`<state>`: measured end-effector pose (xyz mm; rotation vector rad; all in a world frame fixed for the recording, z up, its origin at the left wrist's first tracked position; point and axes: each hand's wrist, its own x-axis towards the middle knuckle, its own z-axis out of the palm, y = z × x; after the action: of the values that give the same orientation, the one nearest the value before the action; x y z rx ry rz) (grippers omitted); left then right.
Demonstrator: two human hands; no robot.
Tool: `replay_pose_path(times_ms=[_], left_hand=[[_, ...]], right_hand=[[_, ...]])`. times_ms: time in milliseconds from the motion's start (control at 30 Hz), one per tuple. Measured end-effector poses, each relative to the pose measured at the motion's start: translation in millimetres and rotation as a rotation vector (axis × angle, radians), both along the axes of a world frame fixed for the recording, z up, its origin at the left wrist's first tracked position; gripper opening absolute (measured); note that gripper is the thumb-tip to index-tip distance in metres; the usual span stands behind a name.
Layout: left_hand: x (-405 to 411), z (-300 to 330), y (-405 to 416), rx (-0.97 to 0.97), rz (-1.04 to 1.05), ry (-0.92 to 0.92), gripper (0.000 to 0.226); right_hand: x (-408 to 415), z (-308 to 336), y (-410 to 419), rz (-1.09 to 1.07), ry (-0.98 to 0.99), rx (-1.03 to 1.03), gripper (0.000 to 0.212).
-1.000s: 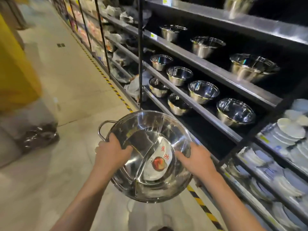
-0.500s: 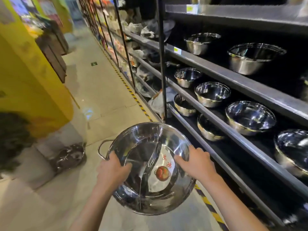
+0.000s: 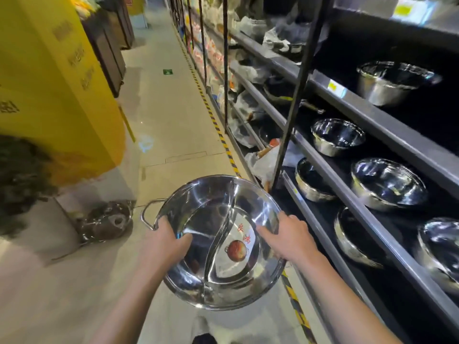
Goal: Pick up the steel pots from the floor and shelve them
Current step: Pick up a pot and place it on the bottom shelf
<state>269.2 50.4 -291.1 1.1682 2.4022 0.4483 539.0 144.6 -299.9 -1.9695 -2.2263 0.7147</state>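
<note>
I hold a wide steel pot [image 3: 213, 219] with an S-shaped divider, a side handle and a round label inside, at waist height over the aisle floor. My left hand [image 3: 165, 240] grips its left rim beside the handle. My right hand [image 3: 289, 235] grips the right rim, thumb inside. The dark shelf unit [image 3: 347, 184] runs along my right, its nearest lower board just right of the pot. Steel bowls sit on it: one [image 3: 336, 136] on the middle board, another [image 3: 387, 183] nearer me, one [image 3: 310, 181] on the lower board.
A yellow display stand [image 3: 57, 95] fills the left side, with a plastic-wrapped bundle [image 3: 106, 220] on the floor at its foot. A black post [image 3: 295, 95] of the shelf rises just past the pot. Yellow-black tape [image 3: 218, 130] lines the floor along the shelf base.
The view has swung left and moved along the aisle, so the shelves slid right. Both hands keep the same grip on the pot, which stays low in front of me.
</note>
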Motion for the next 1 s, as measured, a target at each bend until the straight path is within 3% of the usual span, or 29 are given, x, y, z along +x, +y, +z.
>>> replay_pose_path(times_ms=[200, 333, 633, 767, 1000], left_hand=[[-54.7, 7.2, 103.5, -0.001, -0.140, 0.001, 0.056], [-66.0, 3.5, 173.4, -0.035, -0.266, -0.028, 0.061], [-10.9, -35.1, 326.0, -0.222, -0.552, 0.064, 0.066], [18.8, -51.5, 383.8, -0.268, -0.675, 0.026, 0.067], [43.0, -75.1, 455.3, -0.333, -0.800, 0.053, 0.056]], right_hand=[[-43.3, 0.4, 67.8, -0.111, -0.043, 0.005, 0.072], [-47.8, -12.1, 98.2, -0.234, -0.035, -0.042, 0.075], [-8.8, -73.0, 161.8, -0.574, 0.024, -0.165, 0.088], [9.5, -93.1, 176.9, -0.718, 0.112, -0.252, 0.095], [1.5, -118.4, 183.1, -0.883, 0.137, -0.350, 0.077]])
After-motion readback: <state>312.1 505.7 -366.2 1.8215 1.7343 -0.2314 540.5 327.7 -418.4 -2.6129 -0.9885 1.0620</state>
